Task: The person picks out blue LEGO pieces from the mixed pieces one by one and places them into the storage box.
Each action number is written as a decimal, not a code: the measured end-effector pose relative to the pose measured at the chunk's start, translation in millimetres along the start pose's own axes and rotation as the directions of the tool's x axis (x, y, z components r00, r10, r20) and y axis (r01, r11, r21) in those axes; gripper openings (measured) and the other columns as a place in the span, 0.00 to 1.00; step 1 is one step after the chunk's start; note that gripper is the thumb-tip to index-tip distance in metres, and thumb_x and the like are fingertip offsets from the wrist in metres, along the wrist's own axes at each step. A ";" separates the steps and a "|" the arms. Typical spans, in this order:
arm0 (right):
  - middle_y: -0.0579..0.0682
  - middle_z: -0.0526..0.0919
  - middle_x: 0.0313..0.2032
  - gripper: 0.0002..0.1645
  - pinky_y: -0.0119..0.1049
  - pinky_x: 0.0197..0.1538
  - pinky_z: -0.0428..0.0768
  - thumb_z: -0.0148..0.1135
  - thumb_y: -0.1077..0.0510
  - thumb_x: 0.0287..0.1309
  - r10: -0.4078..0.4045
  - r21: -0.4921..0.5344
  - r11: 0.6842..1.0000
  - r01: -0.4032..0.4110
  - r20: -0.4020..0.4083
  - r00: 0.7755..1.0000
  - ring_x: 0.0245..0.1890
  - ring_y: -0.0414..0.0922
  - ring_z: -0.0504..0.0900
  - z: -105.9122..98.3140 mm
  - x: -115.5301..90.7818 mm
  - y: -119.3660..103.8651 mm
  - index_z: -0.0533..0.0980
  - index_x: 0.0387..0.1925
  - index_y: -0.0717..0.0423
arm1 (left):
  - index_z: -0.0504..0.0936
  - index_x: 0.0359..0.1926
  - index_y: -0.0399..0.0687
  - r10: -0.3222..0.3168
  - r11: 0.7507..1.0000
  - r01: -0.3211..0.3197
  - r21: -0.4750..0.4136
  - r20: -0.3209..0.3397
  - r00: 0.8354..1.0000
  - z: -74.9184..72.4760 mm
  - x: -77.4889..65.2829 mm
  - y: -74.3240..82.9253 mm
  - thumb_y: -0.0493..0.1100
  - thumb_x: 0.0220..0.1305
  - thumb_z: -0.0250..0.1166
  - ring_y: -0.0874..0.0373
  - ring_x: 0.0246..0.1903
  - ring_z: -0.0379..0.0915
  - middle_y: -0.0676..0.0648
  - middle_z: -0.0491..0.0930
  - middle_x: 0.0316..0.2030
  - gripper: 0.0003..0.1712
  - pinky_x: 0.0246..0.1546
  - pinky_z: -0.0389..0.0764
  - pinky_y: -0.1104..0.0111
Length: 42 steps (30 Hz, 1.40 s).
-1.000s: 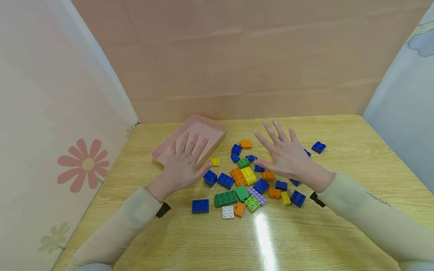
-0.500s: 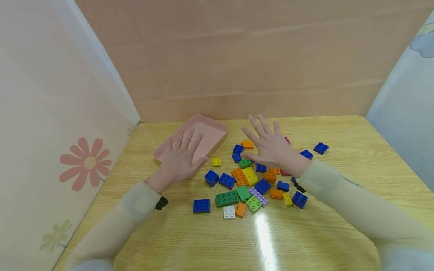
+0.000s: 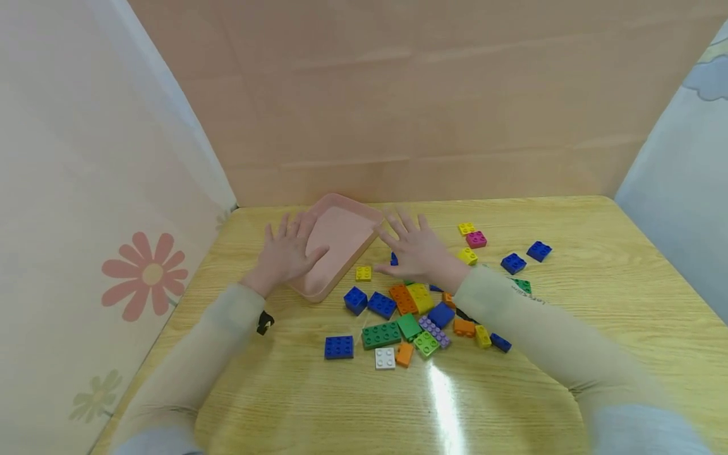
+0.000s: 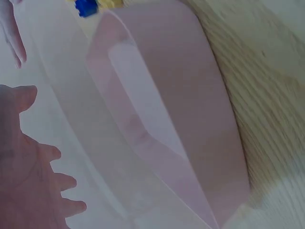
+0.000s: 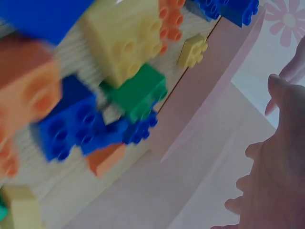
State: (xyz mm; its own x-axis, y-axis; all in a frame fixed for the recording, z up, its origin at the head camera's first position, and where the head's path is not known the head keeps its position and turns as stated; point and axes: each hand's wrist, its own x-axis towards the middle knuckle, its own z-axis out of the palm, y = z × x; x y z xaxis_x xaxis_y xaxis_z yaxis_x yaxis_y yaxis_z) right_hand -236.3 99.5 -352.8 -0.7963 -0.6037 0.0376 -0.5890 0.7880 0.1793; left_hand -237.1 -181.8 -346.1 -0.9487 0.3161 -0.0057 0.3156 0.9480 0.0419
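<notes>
My left hand hovers with spread fingers over the left side of a shallow pink tray, holding nothing. Fingers also spread, my right hand hangs above the back of a group of toy building bricks, its fingertips overlapping the tray's right corner. Around it lie a yellow brick, an orange brick and a blue brick. Some bricks are hidden beneath the right hand and sleeve. In the right wrist view, a green brick lies beside the tray wall.
Nearer the front are a long green brick, a white brick and a blue brick. Farther right sit a magenta brick and another blue brick. A brown sheet hangs behind the wooden table.
My right hand has swept left toward the tray, uncovering the magenta and yellow bricks at the back. My left hand has shifted slightly left and back. The bricks and tray stay put.
</notes>
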 end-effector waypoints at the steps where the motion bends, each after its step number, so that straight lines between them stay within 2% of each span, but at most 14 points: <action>1: 0.59 0.42 0.75 0.52 0.64 0.65 0.50 0.41 0.23 0.61 -0.007 0.009 1.000 0.007 0.002 1.000 0.73 0.61 0.42 0.8 2.3 -3.2 0.48 0.76 0.46 | 0.43 0.77 0.49 -0.014 1.000 0.014 -0.011 0.007 1.000 0.2 3.2 -3.1 0.67 0.70 0.44 0.34 0.71 0.30 0.34 0.42 0.74 0.45 0.62 0.33 0.35; 5: 0.59 0.45 0.74 0.51 0.65 0.64 0.54 0.44 0.24 0.61 -0.052 0.053 0.997 0.053 -0.010 0.999 0.72 0.61 0.46 3.9 11.6 -16.5 0.49 0.76 0.45 | 0.43 0.77 0.48 -0.073 0.997 0.073 -0.033 0.007 0.997 2.8 16.6 -15.8 0.67 0.70 0.43 0.32 0.71 0.32 0.34 0.41 0.74 0.45 0.61 0.36 0.34; 11: 0.58 0.43 0.75 0.50 0.65 0.62 0.58 0.48 0.25 0.60 -0.098 0.012 0.995 0.098 -0.041 0.994 0.72 0.58 0.47 10.8 25.9 -30.4 0.52 0.75 0.45 | 0.43 0.76 0.48 -0.127 0.991 0.126 -0.052 -0.015 0.992 13.1 39.0 -32.7 0.67 0.70 0.43 0.29 0.69 0.39 0.33 0.43 0.73 0.45 0.60 0.40 0.32; 16: 0.58 0.48 0.74 0.49 0.63 0.63 0.57 0.49 0.26 0.60 -0.104 -0.005 0.995 0.103 -0.052 0.993 0.72 0.57 0.50 15.8 37.9 -34.0 0.54 0.75 0.44 | 0.45 0.76 0.47 -0.166 0.985 0.166 -0.056 0.007 0.986 17.7 51.4 -38.4 0.66 0.70 0.43 0.27 0.68 0.40 0.31 0.43 0.73 0.44 0.59 0.42 0.31; 21: 0.58 0.51 0.73 0.45 0.59 0.63 0.61 0.48 0.30 0.64 -0.131 0.036 0.991 0.131 -0.002 0.991 0.72 0.57 0.51 21.6 46.8 -40.5 0.52 0.75 0.44 | 0.42 0.76 0.46 -0.232 0.970 0.238 -0.059 0.082 0.969 21.5 56.9 -42.1 0.65 0.71 0.40 0.26 0.67 0.42 0.30 0.44 0.72 0.44 0.59 0.44 0.31; 25: 0.58 0.51 0.73 0.37 0.57 0.62 0.64 0.47 0.45 0.72 -0.141 0.128 0.983 0.129 0.084 0.986 0.71 0.59 0.54 22.6 49.2 -46.4 0.48 0.76 0.44 | 0.37 0.76 0.44 -0.259 0.957 0.277 -0.088 0.173 0.950 22.4 59.3 -44.3 0.62 0.73 0.37 0.26 0.66 0.44 0.28 0.44 0.71 0.42 0.60 0.49 0.34; 29: 0.58 0.56 0.72 0.37 0.48 0.53 0.76 0.48 0.62 0.72 -0.142 0.117 0.985 0.127 0.131 0.981 0.67 0.61 0.61 23.5 51.6 -50.9 0.48 0.76 0.43 | 0.33 0.75 0.41 -0.227 0.955 0.267 -0.128 0.265 0.937 21.8 61.1 -45.0 0.56 0.76 0.35 0.27 0.67 0.46 0.28 0.40 0.72 0.39 0.62 0.53 0.40; 32: 0.57 0.65 0.67 0.38 0.43 0.47 0.80 0.51 0.65 0.69 -0.155 0.061 0.987 0.148 0.136 0.978 0.64 0.62 0.65 25.5 54.7 -53.2 0.53 0.75 0.42 | 0.33 0.75 0.39 -0.190 0.964 0.236 -0.119 0.308 0.932 22.3 61.6 -45.0 0.53 0.77 0.34 0.29 0.67 0.48 0.26 0.42 0.71 0.37 0.64 0.53 0.43; 36: 0.55 0.75 0.55 0.31 0.42 0.45 0.80 0.53 0.65 0.69 -0.185 -0.020 0.982 0.189 0.130 0.974 0.58 0.60 0.73 27.8 58.2 -54.5 0.64 0.69 0.43 | 0.38 0.74 0.36 -0.172 0.974 0.208 -0.091 0.298 0.939 25.2 60.9 -45.1 0.48 0.77 0.35 0.29 0.64 0.55 0.25 0.51 0.68 0.34 0.62 0.57 0.44; 38: 0.53 0.77 0.49 0.25 0.40 0.45 0.80 0.53 0.66 0.69 -0.199 -0.037 0.978 0.205 0.116 0.973 0.53 0.57 0.77 28.6 59.0 -54.6 0.69 0.63 0.45 | 0.39 0.74 0.35 -0.171 0.977 0.199 -0.073 0.289 0.942 26.7 59.9 -46.0 0.41 0.74 0.43 0.30 0.63 0.58 0.26 0.54 0.67 0.35 0.62 0.59 0.45; 42: 0.52 0.78 0.43 0.17 0.37 0.42 0.80 0.54 0.66 0.68 -0.220 -0.058 0.973 0.225 0.079 0.972 0.42 0.52 0.79 29.9 59.6 -55.3 0.75 0.55 0.49 | 0.42 0.73 0.30 -0.162 0.984 0.177 -0.034 0.271 0.949 28.3 56.4 -50.7 0.29 0.60 0.59 0.34 0.59 0.64 0.27 0.63 0.62 0.46 0.60 0.64 0.47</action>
State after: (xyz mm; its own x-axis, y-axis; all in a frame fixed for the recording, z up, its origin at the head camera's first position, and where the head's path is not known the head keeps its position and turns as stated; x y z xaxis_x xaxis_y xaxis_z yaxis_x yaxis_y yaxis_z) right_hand -255.4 23.5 -389.8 -0.6553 -0.7511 -0.0803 -0.7441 0.6237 0.2395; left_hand -306.1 -211.0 -376.8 -0.9463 0.1570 -0.2828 0.1416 0.9871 0.0743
